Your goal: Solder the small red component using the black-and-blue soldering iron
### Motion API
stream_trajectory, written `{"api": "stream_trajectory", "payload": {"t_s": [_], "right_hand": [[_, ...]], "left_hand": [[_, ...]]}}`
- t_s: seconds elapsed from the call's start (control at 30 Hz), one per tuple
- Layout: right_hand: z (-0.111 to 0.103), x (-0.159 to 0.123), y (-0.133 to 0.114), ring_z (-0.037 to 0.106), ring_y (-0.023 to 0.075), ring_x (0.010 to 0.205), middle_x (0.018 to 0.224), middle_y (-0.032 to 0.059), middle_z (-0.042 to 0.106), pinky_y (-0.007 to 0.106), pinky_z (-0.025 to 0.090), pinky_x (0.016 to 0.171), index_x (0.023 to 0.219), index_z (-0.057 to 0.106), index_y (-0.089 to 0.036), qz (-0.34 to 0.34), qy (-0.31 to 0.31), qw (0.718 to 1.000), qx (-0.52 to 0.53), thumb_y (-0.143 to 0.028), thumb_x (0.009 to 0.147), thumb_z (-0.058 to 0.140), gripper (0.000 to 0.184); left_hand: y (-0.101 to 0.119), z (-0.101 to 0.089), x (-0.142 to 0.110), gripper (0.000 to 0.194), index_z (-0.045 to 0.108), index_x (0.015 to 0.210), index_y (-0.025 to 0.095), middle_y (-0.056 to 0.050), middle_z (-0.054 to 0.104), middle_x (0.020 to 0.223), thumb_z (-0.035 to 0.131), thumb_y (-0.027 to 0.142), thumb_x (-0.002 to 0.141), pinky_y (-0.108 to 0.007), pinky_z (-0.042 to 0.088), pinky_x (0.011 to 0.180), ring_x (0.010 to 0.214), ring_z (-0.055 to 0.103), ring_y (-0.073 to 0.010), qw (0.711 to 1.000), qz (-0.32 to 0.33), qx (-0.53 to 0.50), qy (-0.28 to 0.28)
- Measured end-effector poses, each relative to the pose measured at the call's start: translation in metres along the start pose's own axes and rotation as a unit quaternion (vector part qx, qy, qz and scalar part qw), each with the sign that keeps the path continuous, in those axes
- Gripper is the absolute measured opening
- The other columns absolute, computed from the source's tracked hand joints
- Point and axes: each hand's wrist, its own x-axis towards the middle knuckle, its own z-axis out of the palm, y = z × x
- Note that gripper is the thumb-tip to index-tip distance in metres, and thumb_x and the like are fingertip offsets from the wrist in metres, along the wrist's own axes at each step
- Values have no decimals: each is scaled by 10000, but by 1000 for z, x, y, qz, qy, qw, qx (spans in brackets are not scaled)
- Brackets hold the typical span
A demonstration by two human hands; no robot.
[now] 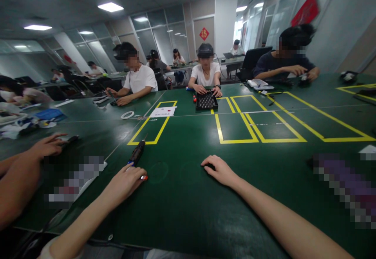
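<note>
My left hand (127,182) is closed around the blue rear end of a dark pen-shaped screwdriver (137,152). The tool's thin metal bit points forward and slightly right, away from me. A small red-and-white piece (143,177) shows beside the fingers of that hand; I cannot make out what it belongs to. On the green table (182,204), my right hand (220,169) rests palm down with fingers loosely bent and thumb apart. Nothing shows in it.
Yellow tape outlines (237,141) mark the table ahead. A paper sheet (163,111) and a white coil (127,115) lie beyond. Across sits a person with a black tray (206,101). Another person's hand (48,145) is at left. Blurred items lie on both sides.
</note>
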Motion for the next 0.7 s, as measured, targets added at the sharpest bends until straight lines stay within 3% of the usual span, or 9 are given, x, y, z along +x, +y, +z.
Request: {"api": "stream_trajectory", "payload": {"t_s": [0.1,0.2,0.37,0.5,0.63,0.7], "right_hand": [[-1,0,-1,571,203,907,935,52,667,359,439,838,949,641,-193,2,-1,1000,8,-119,842,552,158],[1,0,1,584,197,902,932,53,660,353,449,838,971,622,-188,14,5,999,40,-120,838,543,169],[3,0,13,612,150,862,977,33,642,300,477,822,1217,465,-211,30,53,988,145,-126,842,517,388],[0,3,21,627,156,855,945,33,651,295,481,808,1079,533,-202,58,82,984,145,-167,847,532,234],[-3,6,25,634,164,850,915,36,661,296,481,791,981,565,-198,73,91,984,133,-188,853,540,131],[-3,6,25,625,166,834,893,33,658,299,478,779,961,577,-200,70,89,987,109,-191,850,550,114]], "left_hand": [[41,-21,29,239,603,1010,254,-24,662,998,405,342,909,-371,402,973,942,614,-175,998,47,-38,29],[92,-34,69,229,594,1023,238,-40,641,998,424,337,908,-314,438,856,946,595,-181,992,93,-63,58],[152,-18,133,145,596,934,228,-26,614,922,490,303,871,-278,430,728,855,585,-175,983,112,-127,78],[165,10,158,100,605,886,222,-8,616,868,567,272,808,-253,427,670,783,589,-158,955,69,-278,77],[163,28,160,145,593,941,211,-4,639,871,558,275,817,-241,454,710,784,607,-137,926,60,-364,76],[161,32,158,148,580,940,198,-7,643,875,556,281,820,-237,464,723,790,614,-132,893,59,-439,77]]}}
